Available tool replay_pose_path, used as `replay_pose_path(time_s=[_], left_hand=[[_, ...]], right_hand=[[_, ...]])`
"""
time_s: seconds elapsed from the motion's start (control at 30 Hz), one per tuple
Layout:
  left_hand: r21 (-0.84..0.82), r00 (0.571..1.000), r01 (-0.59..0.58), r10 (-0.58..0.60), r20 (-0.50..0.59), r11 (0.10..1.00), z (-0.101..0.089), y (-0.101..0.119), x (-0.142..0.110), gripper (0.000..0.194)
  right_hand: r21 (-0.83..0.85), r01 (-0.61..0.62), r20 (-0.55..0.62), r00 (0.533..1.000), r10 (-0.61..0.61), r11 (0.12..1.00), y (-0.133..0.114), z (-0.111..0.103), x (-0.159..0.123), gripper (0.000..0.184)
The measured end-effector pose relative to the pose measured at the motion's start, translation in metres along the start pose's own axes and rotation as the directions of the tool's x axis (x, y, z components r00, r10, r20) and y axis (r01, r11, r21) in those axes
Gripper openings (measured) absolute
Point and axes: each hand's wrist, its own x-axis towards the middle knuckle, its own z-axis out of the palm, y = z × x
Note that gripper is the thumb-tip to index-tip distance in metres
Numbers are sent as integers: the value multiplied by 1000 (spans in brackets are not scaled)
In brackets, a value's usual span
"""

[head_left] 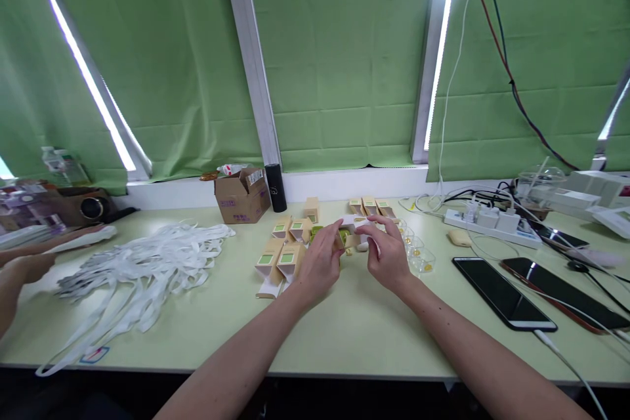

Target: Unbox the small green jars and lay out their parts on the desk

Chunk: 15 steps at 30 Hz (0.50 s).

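My left hand (pixel 321 254) and my right hand (pixel 388 254) meet over the middle of the table. Between them is a small cardboard box (pixel 353 224) with its pale inside and flaps showing, gripped by the fingers of both hands. Green pieces show behind my left fingers, too covered to make out. Left of that hand stand several small kraft boxes (pixel 291 258) with green labels and raised flaps. More such boxes (pixel 369 206) are lined up behind my hands. Beside my right hand lie several clear round plastic pieces (pixel 420 260) with yellow bits in them.
White straps (pixel 157 262) lie heaped on the left, where another person's hands (pixel 29 262) hold some. A brown carton (pixel 242 197) and black cylinder (pixel 275 188) stand at the back. Phones (pixel 504 292), cables and a power strip (pixel 492 226) crowd the right side.
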Motion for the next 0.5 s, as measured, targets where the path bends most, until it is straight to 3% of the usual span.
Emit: replay_pose_path(time_s=[0.23, 0.5], left_hand=[[-6, 998, 47, -47, -35, 999, 2, -3, 0, 70], [-36, 995, 56, -59, -76, 998, 4, -7, 1, 71]], right_hand=[[5, 62, -93, 994, -62, 998, -3, -3, 2, 34], [-30, 76, -2, 997, -76, 997, -3, -2, 2, 26]])
